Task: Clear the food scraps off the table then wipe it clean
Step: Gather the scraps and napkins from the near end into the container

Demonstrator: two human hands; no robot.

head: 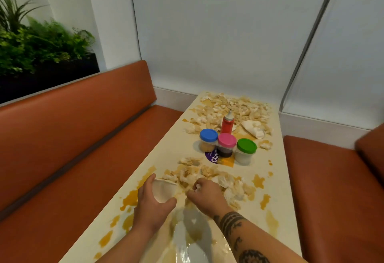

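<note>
A long cream table runs away from me, spotted with orange sauce stains. My left hand grips a white paper cup tipped on its side, its mouth facing a heap of pale food scraps at mid-table. My right hand lies just right of the cup with fingers curled round a white crumpled scrap. A larger pile of scraps covers the far end of the table.
Three jars with blue, pink and green lids stand mid-table behind the near heap, with a red squeeze bottle and a tipped white cup beyond. Orange bench seats flank both sides. Wall behind.
</note>
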